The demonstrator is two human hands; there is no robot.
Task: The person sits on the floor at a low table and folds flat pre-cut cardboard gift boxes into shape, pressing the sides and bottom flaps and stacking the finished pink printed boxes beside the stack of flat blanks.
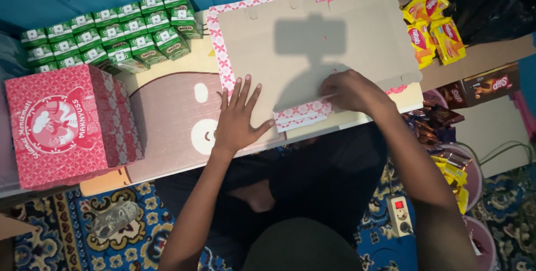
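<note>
While the left hand [239,119] lies open, pinning the flat cardboard box blank [312,48] to the surface [167,109], the right hand [350,89], pinching its lower edge flap [301,116], should crease squarely along the score.

pink box [61,126] left, green cartons [111,31], yellow packets [432,22]

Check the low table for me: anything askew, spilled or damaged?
Nothing damaged or spilled. The flat cardboard box blank lies slightly tilted, pinned by the left hand and right hand; green drink cartons stand in tidy rows.
</note>
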